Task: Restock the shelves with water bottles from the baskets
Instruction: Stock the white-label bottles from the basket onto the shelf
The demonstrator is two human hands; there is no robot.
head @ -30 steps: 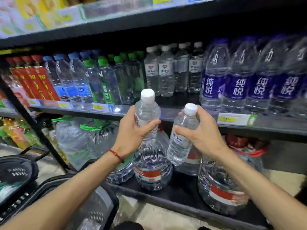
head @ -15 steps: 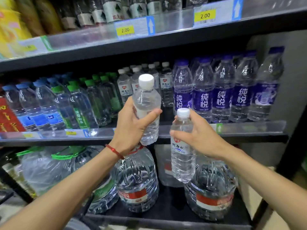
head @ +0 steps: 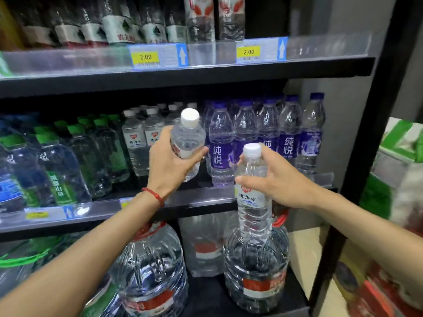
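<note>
My left hand (head: 170,164) grips a clear white-capped water bottle (head: 188,133), held upright over the front of the middle shelf (head: 201,197), just ahead of a gap between the white-capped bottles (head: 137,140) and the purple-labelled bottles (head: 265,138). My right hand (head: 277,179) grips a second white-capped bottle (head: 251,202) by its shoulder, lower and to the right, in front of the shelf edge. No basket is in view.
Green-capped bottles (head: 91,156) and blue-labelled bottles fill the middle shelf's left. Large water jugs (head: 256,266) stand on the bottom shelf. The top shelf (head: 206,72) carries more bottles and 2.00 price tags. A black upright post (head: 370,156) bounds the right side.
The view has swung up and to the right. Both hands have carried their bottles up to the middle shelf, the left one nearing the gap beside the purple-labelled bottles.
</note>
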